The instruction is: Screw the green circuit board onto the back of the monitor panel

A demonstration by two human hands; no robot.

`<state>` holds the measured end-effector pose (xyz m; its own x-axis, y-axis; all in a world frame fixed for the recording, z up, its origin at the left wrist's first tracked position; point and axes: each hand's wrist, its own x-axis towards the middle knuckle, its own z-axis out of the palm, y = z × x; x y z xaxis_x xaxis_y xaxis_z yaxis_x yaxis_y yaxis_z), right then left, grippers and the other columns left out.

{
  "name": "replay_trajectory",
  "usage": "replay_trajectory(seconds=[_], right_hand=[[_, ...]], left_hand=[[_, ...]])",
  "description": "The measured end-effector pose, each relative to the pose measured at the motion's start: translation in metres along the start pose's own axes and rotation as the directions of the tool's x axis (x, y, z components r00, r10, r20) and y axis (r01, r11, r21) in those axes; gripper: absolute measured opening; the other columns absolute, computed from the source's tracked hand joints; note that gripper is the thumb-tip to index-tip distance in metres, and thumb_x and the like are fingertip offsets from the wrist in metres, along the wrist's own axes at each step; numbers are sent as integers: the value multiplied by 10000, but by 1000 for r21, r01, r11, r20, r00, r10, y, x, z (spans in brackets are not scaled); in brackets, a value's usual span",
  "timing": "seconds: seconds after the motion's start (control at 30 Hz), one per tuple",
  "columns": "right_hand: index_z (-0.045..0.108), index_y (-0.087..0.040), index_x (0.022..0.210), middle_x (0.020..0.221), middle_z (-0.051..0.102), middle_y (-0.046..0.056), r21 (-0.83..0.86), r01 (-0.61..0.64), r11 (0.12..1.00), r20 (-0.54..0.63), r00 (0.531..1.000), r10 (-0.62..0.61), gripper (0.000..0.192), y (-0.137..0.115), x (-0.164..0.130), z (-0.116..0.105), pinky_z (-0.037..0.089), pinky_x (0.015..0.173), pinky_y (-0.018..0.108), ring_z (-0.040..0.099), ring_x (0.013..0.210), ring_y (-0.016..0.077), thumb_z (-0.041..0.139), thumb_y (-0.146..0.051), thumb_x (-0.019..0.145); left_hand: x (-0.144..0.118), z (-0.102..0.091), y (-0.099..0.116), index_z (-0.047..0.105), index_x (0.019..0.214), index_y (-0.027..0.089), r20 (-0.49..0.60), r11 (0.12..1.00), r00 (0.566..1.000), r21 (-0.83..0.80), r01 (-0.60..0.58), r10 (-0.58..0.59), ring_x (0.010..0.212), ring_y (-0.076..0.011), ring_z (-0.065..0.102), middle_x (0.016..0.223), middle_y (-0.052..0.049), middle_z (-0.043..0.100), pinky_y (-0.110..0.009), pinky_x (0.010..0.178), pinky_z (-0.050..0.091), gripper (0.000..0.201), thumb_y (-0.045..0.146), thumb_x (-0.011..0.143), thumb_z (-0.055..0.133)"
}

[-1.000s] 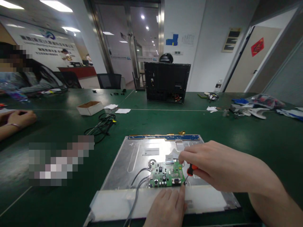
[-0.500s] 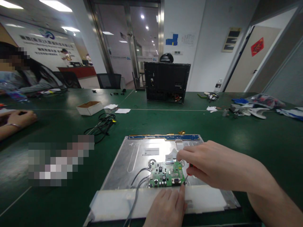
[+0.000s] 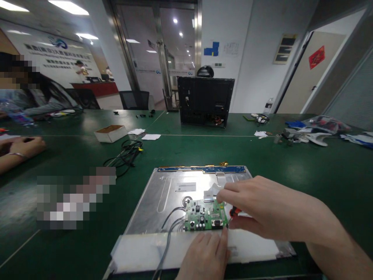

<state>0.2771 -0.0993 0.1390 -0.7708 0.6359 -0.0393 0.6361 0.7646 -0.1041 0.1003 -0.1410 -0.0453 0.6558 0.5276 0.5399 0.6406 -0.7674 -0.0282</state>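
Note:
A green circuit board lies on the metal back of a display panel, with grey cables running from its left side. My right hand is closed around a small screwdriver with a red and black handle, held at the board's lower right corner; its tip is mostly hidden. Lying on the panel's white strip, my left hand has its fingers stretched out and holds nothing. Its index fingertip touches the board's lower right corner. A blue board strip runs along the panel's far edge.
Beyond the panel stands a black monitor housing. Black cables and a white box lie to the left, near a co-worker's hand. Plastic bags and loose parts are on the green table at far right.
My right hand has shifted slightly, its thumb lower toward the board's corner, and more of the screwdriver handle shows. My left hand stays almost where it was.

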Motion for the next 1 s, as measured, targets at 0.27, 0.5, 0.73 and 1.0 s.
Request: replay_trajectory(seconds=[0.27,0.5,0.73,1.0], right_hand=[[509,-223,939,887,613,-9,-22,11,1000,-11,1000,-11,79,0,0,3,289,546,280,558,712,161,515,-163,887],[499,-214,908,891,607,-6,20,41,999,12,999,-41,142,-1,-3,-3,328,586,275,563,754,155,554,-105,835],[523,-213,937,893,645,4,26,-33,999,-36,999,34,126,4,0,1,365,600,285,609,761,176,610,-278,872],[537,-214,926,798,672,1,-27,-166,986,-54,985,165,133,4,3,1,322,529,269,635,671,189,640,-240,846]], left_hand=[[3,-2,-1,483,1126,114,-24,999,1000,-54,1,-2,553,-205,605,684,-39,620,-327,501,465,253,162,987,278],[8,-29,-9,524,980,166,5,984,999,-172,40,-40,609,-211,566,713,-41,593,-321,504,416,117,142,891,452],[41,-59,-41,577,951,207,359,920,925,-304,245,-128,870,-244,553,969,-50,609,-383,741,444,156,175,807,626],[76,-39,-51,617,1019,223,414,901,905,-422,100,94,1011,-282,531,1034,-67,593,-434,889,411,242,273,787,660]])
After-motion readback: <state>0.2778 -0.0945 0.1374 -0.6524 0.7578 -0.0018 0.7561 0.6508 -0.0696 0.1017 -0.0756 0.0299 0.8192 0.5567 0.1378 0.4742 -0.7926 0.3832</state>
